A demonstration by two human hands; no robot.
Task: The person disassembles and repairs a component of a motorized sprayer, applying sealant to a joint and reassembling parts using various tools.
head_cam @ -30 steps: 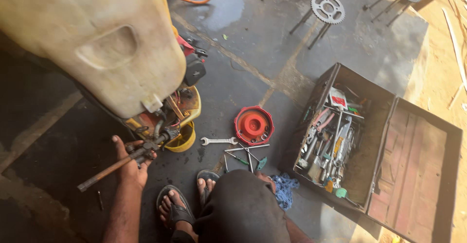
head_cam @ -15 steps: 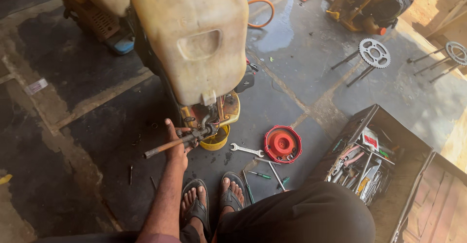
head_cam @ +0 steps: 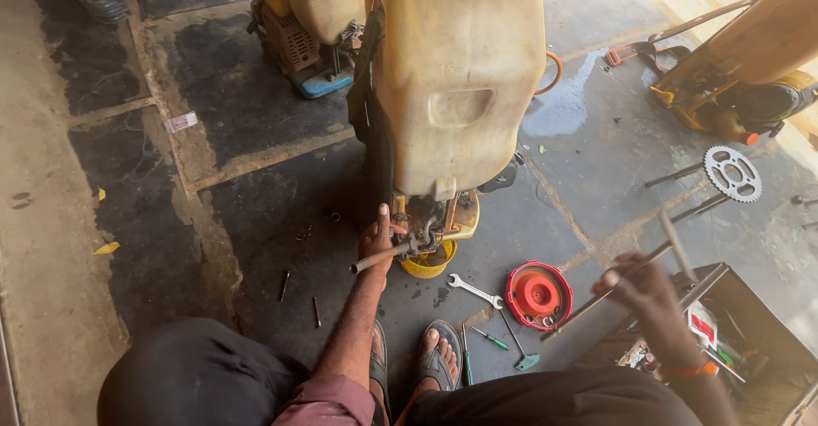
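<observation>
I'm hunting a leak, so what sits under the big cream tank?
Under the cream tank sit a grimy metal fitting and a yellow base. The left hand holds a pipe there. The tank hides everything higher up.

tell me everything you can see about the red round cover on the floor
The red round cover is a shallow disc that looks like moulded plastic, with a raised rim and concentric rings around a central hub. It lies flat on the dark concrete floor, right of the silver spanner and beside the open toolbox. A thin metal rod runs along its lower right edge. Small metal bits sit on its lower part. Neither hand touches it; the right hand hovers just right of it.
</observation>
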